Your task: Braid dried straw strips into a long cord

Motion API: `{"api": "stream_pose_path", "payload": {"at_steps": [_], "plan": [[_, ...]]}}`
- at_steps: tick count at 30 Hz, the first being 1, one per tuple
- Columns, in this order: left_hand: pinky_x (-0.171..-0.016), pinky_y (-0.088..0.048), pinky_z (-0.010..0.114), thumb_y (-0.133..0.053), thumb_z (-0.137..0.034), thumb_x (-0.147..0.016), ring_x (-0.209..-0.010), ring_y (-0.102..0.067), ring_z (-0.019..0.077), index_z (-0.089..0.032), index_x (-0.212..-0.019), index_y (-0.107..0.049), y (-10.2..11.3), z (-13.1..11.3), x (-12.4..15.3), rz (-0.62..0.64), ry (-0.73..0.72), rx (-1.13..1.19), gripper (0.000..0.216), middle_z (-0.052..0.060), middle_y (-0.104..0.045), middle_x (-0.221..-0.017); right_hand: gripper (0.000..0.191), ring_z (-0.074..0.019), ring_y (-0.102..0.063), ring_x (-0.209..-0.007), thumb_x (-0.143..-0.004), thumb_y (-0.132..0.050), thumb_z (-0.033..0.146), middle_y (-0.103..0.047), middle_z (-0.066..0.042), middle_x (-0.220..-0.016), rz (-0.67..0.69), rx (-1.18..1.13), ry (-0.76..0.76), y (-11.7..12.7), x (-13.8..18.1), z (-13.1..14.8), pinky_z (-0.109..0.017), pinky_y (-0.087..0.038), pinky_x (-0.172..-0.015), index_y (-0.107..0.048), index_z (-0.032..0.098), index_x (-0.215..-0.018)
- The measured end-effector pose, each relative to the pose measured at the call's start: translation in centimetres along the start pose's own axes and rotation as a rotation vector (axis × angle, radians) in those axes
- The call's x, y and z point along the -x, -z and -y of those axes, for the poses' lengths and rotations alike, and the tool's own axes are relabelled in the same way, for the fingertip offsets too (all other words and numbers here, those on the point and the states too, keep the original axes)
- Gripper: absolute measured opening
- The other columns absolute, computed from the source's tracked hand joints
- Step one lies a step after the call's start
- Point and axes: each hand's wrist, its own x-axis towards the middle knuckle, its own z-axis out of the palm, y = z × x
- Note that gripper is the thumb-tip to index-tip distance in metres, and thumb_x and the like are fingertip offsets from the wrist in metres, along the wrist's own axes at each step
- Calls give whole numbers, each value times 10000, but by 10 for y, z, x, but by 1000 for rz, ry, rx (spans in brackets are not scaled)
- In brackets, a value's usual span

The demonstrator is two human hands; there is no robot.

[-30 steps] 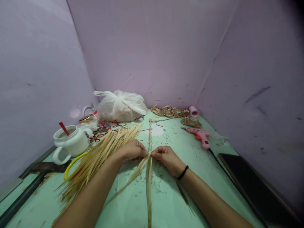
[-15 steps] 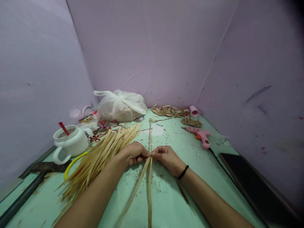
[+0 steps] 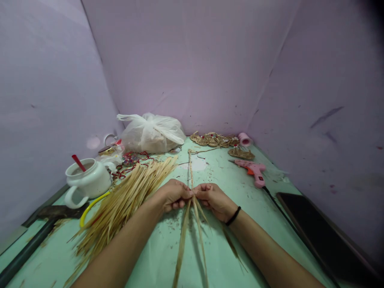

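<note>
A thin braid of dried straw strips [image 3: 191,172] runs from the far middle of the table toward me, fairly straight. At its near end my left hand [image 3: 174,195] and my right hand [image 3: 213,200] meet, thumbs and fingers pinched on the strips. Loose straw strips [image 3: 183,240] hang from under the fingers and fan out toward my body. The exact crossing of strips between the fingertips is hidden. A black band circles my right wrist. Left of my left hand lies a bundle of dried straw strips [image 3: 132,196].
At left stand a white pot [image 3: 93,182] with a red stick and a hammer [image 3: 36,240]. Behind are a tied plastic bag [image 3: 153,134] and braided ornaments [image 3: 214,139]. On the right lie a pink glue gun [image 3: 253,170], its cord, and a dark flat slab [image 3: 318,232].
Both hands stay pinched at the braid's near end. The loose strips have shifted: they now spread apart to the right, with a third strip end showing beneath my right hand.
</note>
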Motion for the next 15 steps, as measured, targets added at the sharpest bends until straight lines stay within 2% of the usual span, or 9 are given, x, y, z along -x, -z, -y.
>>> {"api": "stream_pose_path", "payload": {"at_steps": [4, 10, 15], "plan": [[-283, -249, 157, -553, -183, -667, -292, -382, 48, -116, -576, -510, -3, -1, 1, 107, 3, 61, 121, -5, -515, -430, 159, -22, -257, -351, -550, -608, 254, -443, 37, -404, 46, 36, 4, 0, 2, 2, -195, -96, -365, -526, 119, -568], [-259, -263, 167, -544, -138, -655, -265, -374, 60, -131, -505, -462, -1, 1, 0, 17, -1, 42, 172, -20, -480, -377, 247, -13, -181, -348, -530, -651, 299, -298, 90, -368, 115, -13, -29, 3, 5, 5, -198, -60, -373, -461, 142, -515], [-266, -243, 156, -580, -177, -617, -282, -380, 57, -137, -511, -461, 1, 1, 1, 35, -37, 35, 164, -22, -484, -386, 250, -26, -289, -371, -484, -687, 285, -423, 52, -409, 103, -67, -74, 3, 5, 5, -189, -154, -390, -499, 128, -532]]}}
